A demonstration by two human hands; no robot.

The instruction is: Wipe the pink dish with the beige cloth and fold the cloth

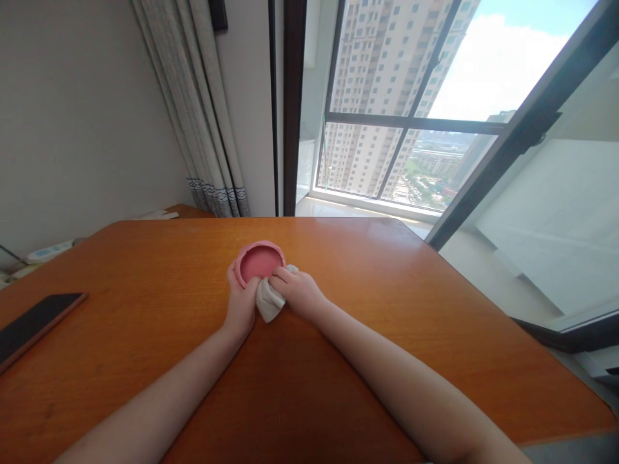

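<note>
A round pink bowl (261, 261) with an uneven rim is tilted so that its hollow inside faces me, over the middle of the wooden table. My left hand (240, 303) grips it at the left, with the thumb at the near rim and fingers round the outer side. In my right hand (300, 293) is a pale grey cloth (269, 301), pressed to the bowl's near right rim. One end of the cloth hangs down between the hands, and a bit of it shows behind the right fingers.
On the brown wooden table (387, 309), a dark flat phone-like slab (39, 322) lies at the left edge. A white remote-like object (51, 251) sits beyond the table's left side. Behind are a grey curtain (198, 116) and a large window (387, 122).
</note>
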